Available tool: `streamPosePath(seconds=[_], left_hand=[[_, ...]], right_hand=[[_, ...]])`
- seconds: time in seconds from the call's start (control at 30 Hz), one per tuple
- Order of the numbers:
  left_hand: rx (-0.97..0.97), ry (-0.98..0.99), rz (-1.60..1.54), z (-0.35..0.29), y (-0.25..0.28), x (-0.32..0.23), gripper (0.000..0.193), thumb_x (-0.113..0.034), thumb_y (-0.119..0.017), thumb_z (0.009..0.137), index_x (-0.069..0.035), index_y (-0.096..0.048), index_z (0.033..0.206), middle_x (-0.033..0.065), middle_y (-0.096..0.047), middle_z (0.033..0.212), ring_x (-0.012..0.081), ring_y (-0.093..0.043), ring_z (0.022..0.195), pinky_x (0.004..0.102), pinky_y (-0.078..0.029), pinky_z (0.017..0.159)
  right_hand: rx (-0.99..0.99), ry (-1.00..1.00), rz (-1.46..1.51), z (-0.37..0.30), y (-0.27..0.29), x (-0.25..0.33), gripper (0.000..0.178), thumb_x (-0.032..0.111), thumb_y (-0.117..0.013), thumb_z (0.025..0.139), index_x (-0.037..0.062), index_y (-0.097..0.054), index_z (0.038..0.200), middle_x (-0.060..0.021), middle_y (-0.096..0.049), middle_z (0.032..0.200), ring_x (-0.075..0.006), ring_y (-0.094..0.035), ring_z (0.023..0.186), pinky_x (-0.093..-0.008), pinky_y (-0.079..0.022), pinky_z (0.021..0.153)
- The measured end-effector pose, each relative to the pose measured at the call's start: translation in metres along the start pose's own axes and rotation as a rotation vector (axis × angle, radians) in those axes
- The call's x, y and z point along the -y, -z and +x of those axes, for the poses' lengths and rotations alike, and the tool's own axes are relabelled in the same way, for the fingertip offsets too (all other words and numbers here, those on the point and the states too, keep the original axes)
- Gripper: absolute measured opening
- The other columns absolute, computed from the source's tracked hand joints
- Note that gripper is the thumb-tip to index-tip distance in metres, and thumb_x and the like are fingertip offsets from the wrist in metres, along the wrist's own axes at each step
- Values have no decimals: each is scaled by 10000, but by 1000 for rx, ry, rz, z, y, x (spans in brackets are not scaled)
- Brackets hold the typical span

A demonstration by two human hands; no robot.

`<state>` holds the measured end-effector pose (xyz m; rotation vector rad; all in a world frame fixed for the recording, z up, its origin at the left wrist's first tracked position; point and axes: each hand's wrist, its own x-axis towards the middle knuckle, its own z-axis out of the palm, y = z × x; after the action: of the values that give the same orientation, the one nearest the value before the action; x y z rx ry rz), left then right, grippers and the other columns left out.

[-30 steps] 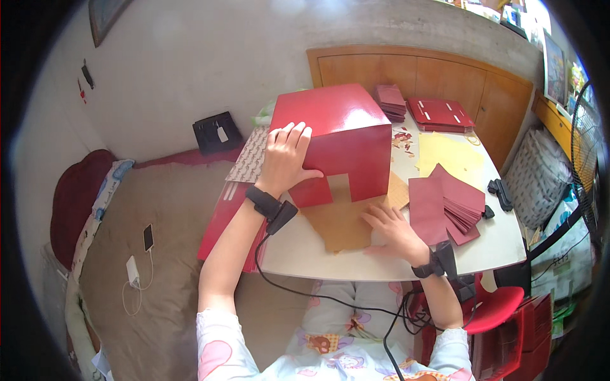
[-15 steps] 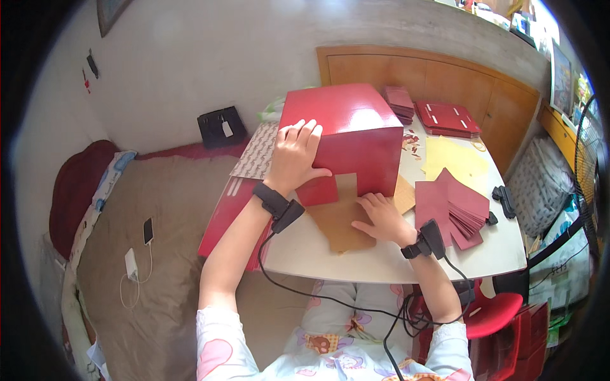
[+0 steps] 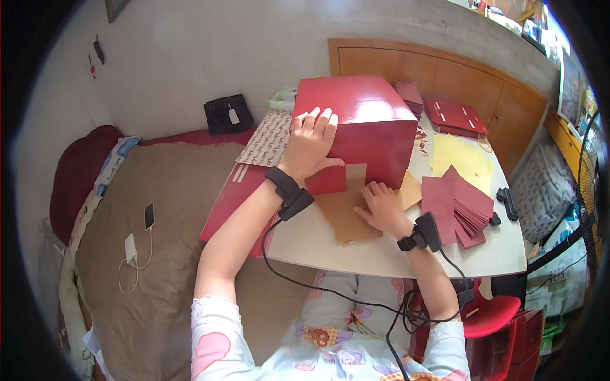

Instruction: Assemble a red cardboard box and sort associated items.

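A large glossy red box (image 3: 372, 143) stands on the white table in front of me. My left hand (image 3: 311, 147) lies against its near left side, fingers stretched upward near the top edge and thumb pointing right. Below it, a brown paper sheet (image 3: 343, 219) lies flat at the foot of the box, and a narrow brown strip (image 3: 356, 176) stands up against the red front. My right hand (image 3: 385, 208) rests palm down on the right part of the brown sheet, its fingers slightly spread at the box's lower edge. Each wrist wears a black strap with a cabled device.
On the right lie dark red card pieces (image 3: 457, 206), yellow sheets (image 3: 462, 159) and a black tool (image 3: 506, 202). Stacked red cards (image 3: 456, 117) sit behind them. Red flat panels (image 3: 232, 197) and a patterned sheet (image 3: 264, 141) are at the left. A black cable (image 3: 330, 289) hangs across my lap.
The whole view has shifted a little. The red box and brown sheet have slid slightly to the right, with both hands still resting on them.
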<state>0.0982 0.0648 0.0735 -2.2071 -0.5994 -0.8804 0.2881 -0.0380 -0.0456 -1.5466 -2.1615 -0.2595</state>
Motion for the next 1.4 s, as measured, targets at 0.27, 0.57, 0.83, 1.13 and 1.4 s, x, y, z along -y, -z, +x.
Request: streamPosePath(seconds=[0.27, 0.57, 0.83, 1.13, 1.4], left_hand=[[-3, 2, -4, 2, -1, -3, 931, -535, -783, 472, -3, -464, 1168, 136, -504, 1198, 307, -484, 1116, 430, -365, 928], [9, 4, -2, 0, -3, -4, 951, -537, -785, 469, -5, -454, 1185, 137, -500, 1204, 307, -476, 1125, 439, -362, 932], [19, 13, -13, 0, -5, -4, 962, -539, -790, 458, -6, -450, 1183, 134, -499, 1209, 300, -476, 1126, 435, -362, 933], [10, -9, -7, 3, -3, -1, 953, -546, -782, 463, -6, -458, 1178, 129, -509, 1199, 296, -480, 1124, 428, -365, 931], [47, -28, -30, 3, 0, 5, 877, -526, -776, 514, -19, -481, 1165, 132, -524, 1182, 307, -494, 1113, 428, -374, 930]], right_hand=[[-31, 17, 113, -3, -8, -6, 418, 324, -610, 810, 21, -560, 1092, -149, -511, 1073, -323, -479, 1010, -415, -388, 882], [246, 70, 233, -22, 30, 16, 499, 359, -638, 791, 33, -525, 1152, -157, -489, 1191, -370, -450, 1112, -433, -385, 940], [198, 176, 180, -36, 37, 15, 536, 315, -678, 727, 5, -527, 1138, -162, -496, 1192, -333, -480, 1090, -407, -399, 926], [-138, 278, 31, -32, 38, 13, 296, 258, -701, 724, 33, -567, 861, -91, -582, 850, -257, -565, 722, -351, -479, 634], [-714, -208, 65, 10, 38, 16, 485, 370, -801, 628, 41, -487, 797, -64, -476, 638, -256, -518, 594, -361, -430, 528]])
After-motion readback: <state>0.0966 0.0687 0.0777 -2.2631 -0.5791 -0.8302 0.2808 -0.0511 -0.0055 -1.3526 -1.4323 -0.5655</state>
